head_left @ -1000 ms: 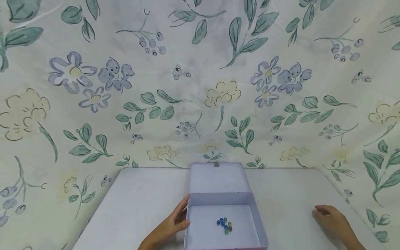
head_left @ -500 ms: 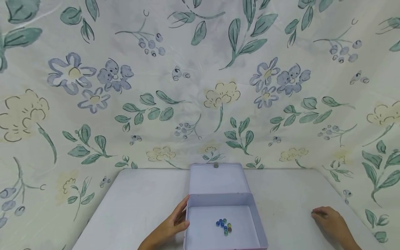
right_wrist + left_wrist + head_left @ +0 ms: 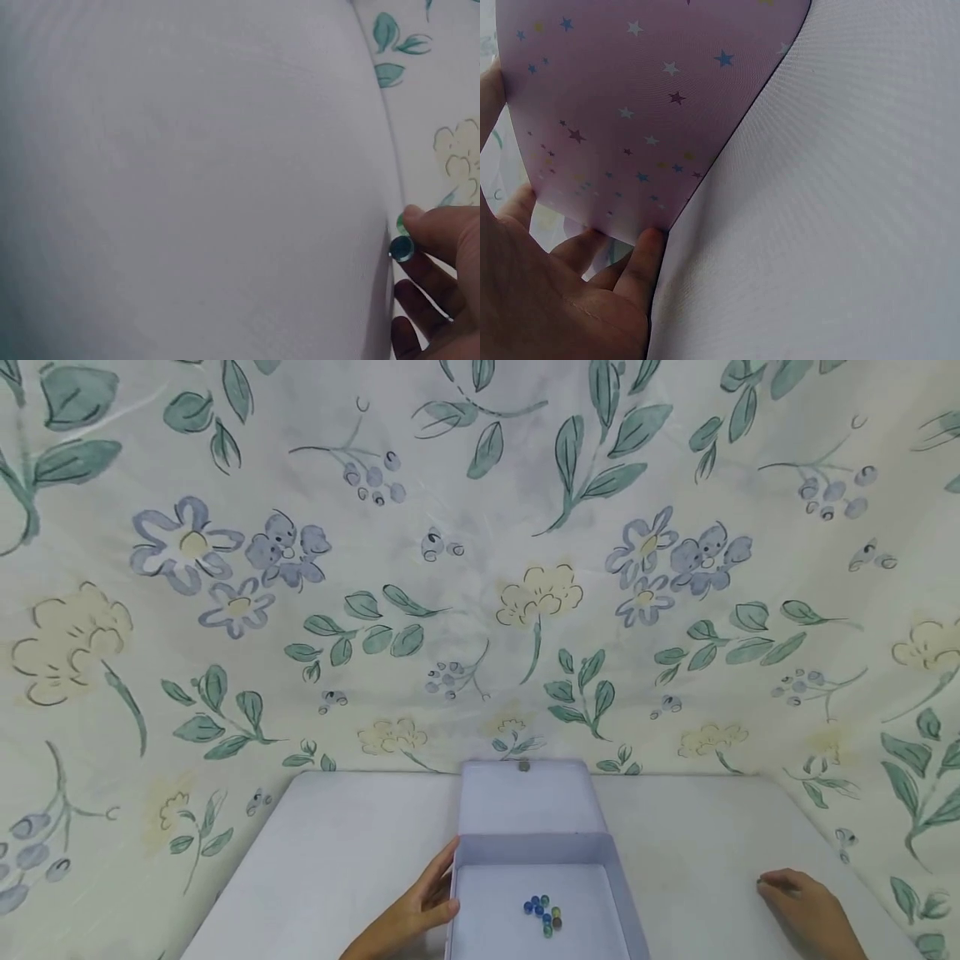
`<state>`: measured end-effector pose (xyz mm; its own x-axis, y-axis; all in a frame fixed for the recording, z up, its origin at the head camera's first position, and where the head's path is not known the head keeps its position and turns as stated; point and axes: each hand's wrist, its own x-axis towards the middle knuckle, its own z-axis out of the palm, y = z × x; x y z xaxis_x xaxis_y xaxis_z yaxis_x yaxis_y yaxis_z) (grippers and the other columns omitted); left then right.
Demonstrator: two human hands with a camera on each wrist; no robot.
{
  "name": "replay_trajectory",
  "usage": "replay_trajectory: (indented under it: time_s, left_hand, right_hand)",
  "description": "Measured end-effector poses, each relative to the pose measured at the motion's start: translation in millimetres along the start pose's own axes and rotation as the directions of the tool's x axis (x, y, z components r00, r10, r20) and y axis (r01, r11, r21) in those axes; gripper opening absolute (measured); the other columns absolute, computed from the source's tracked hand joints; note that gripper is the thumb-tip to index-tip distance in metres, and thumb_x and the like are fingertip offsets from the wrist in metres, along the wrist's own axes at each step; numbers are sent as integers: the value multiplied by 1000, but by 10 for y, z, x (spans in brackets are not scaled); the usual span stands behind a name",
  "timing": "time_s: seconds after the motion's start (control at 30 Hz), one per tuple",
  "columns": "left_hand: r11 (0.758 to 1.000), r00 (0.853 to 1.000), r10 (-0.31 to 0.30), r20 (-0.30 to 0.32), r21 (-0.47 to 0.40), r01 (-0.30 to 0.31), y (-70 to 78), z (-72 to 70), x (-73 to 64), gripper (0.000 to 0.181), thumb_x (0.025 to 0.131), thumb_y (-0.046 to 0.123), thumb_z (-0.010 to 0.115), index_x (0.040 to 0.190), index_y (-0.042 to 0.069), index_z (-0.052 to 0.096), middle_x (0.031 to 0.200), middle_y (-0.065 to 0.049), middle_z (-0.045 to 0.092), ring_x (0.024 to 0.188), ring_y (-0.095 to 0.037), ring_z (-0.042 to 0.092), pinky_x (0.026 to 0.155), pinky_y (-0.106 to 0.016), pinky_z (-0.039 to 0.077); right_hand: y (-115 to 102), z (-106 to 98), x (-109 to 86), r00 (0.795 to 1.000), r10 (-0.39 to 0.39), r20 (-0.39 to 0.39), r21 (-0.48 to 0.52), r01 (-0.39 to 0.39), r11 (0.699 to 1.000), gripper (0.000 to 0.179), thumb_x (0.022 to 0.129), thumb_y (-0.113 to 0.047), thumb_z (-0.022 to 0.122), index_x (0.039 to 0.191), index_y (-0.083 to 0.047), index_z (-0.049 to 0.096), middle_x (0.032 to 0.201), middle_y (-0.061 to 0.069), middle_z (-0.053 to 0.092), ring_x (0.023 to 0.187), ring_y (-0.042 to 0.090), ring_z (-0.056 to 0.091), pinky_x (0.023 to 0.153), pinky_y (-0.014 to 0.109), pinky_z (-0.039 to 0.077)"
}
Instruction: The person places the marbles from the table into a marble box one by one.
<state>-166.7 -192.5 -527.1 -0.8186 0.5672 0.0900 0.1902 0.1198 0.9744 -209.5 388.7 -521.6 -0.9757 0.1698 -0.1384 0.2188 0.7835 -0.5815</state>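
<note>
An open pale lilac box (image 3: 628,897) stands at the front of the white table, its lid (image 3: 531,802) laid back. Several blue, green, yellowish and brown marbles (image 3: 547,919) lie together on its floor. At the box's left side, my left hand (image 3: 411,910) rests with spread fingers against the outer wall and the thumb at the rim. In the left wrist view, that wall (image 3: 630,82) is pink with coloured stars. Off to the right, my right hand (image 3: 810,906) pinches a dark teal marble (image 3: 402,248) and a green marble (image 3: 402,223) between thumb and fingertips, just over the table.
The white table (image 3: 352,843) extends on both sides of the box. Behind it and along the sides hangs a floral cloth (image 3: 465,568). A small round magnet-like disc (image 3: 524,766) sits near the lid's far edge.
The head view has shifted slightly, so everything appears a little lower. A marble now shows at my right fingertips. My left hand keeps its place on the box.
</note>
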Motion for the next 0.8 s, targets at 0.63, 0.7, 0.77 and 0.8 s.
replay_trajectory:
  time_s: [0.63,0.7,0.77,0.8]
  left_hand:
    - [1000,1000,-8,8,-9,8,27,42,-53,77,106,26,46,162,21,-8,164,-30,-10,145,-62,0,118,-64,23]
    - [1000,1000,2,20,-6,-1,37,29,-47,77,106,25,45,161,21,-8,164,-30,-11,146,-61,-1,120,-51,27]
    - [1000,1000,16,26,-5,-16,50,14,-38,77,106,24,46,161,20,-8,164,-29,-11,146,-61,-2,119,-34,31]
    - [1000,999,21,25,-4,-21,56,7,-34,77,106,23,46,161,19,-8,164,-28,-10,146,-60,-2,116,-26,31]
  right_hand:
    - [-42,-80,-73,998,-23,-54,3,24,1000,48,94,-38,67,118,3,65,120,26,67,121,53,51,92,62,47]
    - [-35,-98,-64,996,-49,-75,-6,48,999,46,94,-35,67,118,3,65,118,25,68,121,53,52,91,62,47]
    - [-41,-123,-51,993,-73,-89,-11,72,997,45,95,-35,65,119,3,65,118,24,69,122,52,53,92,63,47]
    - [-54,-136,-44,992,-87,-95,-10,86,996,46,96,-36,65,119,4,64,118,25,68,122,52,52,93,64,46]
